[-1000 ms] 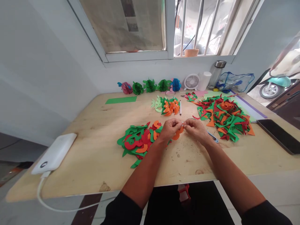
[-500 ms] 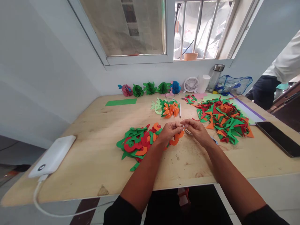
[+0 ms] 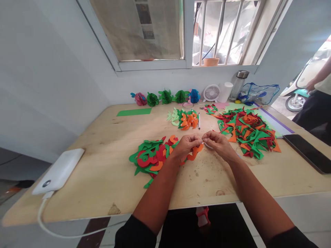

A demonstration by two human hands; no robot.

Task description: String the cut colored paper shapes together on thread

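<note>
My left hand is pinched closed beside orange cut pieces, at the right end of a pile of red, green and orange cutouts. Fingertips of my right hand are pressed together and meet those of my left. Whatever lies between the fingertips is too small to make out. A whitish round item, partly hidden, shows just under my right fingers. Behind the hands are orange and green cutouts and a pen.
A large heap of scraps covers the right side, with a phone beyond. A white power bank sits left. Paper figures, a small fan and a bottle line the wall. A person stands right.
My right fingers have shifted slightly and now meet my left fingertips more closely. The person at the right has moved, and a parked scooter now shows there.
</note>
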